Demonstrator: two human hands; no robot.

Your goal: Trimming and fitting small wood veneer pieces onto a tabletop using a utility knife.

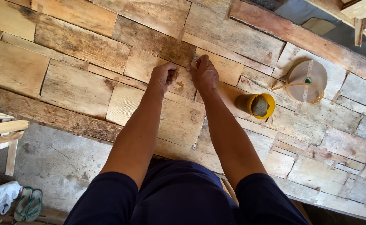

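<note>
My left hand point(163, 76) rests as a closed fist on a patchwork board of rough wooden pieces point(78, 46), pinching something small and thin that I cannot make out. My right hand point(204, 75) sits just beside it, fingers closed around a small tool with a red bit showing at the top, its tip against the wood. The two hands almost touch over a seam between planks. Both forearms reach forward from my dark blue shorts point(183, 196).
A yellow cup point(258, 105) holding grey material lies on the board to the right. Beyond it sits a round spool of tan strip point(306, 80). Concrete floor point(57, 162) lies lower left, with wooden slats point(3, 129), green sandals point(28, 204) and a white bag point(3, 196).
</note>
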